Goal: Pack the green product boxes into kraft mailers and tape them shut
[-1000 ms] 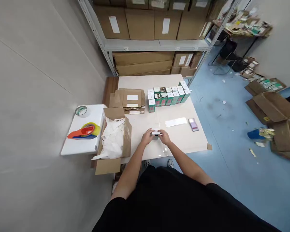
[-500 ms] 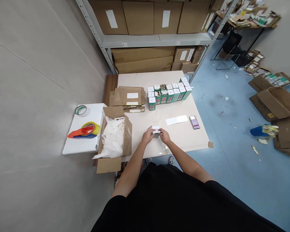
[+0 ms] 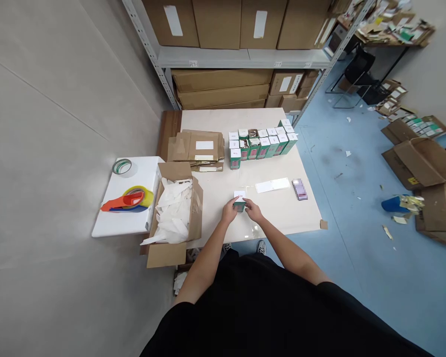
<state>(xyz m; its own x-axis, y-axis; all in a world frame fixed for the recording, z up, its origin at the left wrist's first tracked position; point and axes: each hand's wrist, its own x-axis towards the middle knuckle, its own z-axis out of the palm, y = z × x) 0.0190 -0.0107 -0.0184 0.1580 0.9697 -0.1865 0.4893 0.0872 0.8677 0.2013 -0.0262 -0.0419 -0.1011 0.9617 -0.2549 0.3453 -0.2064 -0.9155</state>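
Note:
Both my hands hold one small green box with a white top [image 3: 240, 200] just above the near part of the pale table [image 3: 215, 193]. My left hand [image 3: 229, 211] grips its left side and my right hand [image 3: 252, 210] grips its right side, fingers curled round it. Further back on the table stand several matching green and white boxes [image 3: 262, 142] in two rows. A white strip of paper [image 3: 272, 185] and a small purple packet [image 3: 299, 189] lie to the right of my hands.
An open carton of white wrapping [image 3: 174, 213] stands at the table's left edge, flat cardboard sleeves [image 3: 196, 148] behind it. A white side stand [image 3: 115, 218] holds tape rolls [image 3: 122, 167] and a red tape dispenser [image 3: 124, 202]. Shelves of cartons [image 3: 223, 54] fill the back; open boxes [image 3: 423, 163] litter the blue floor.
The small box stays between my hands; it has been lifted and turned slightly so its green side shows. The camera has shifted a little.

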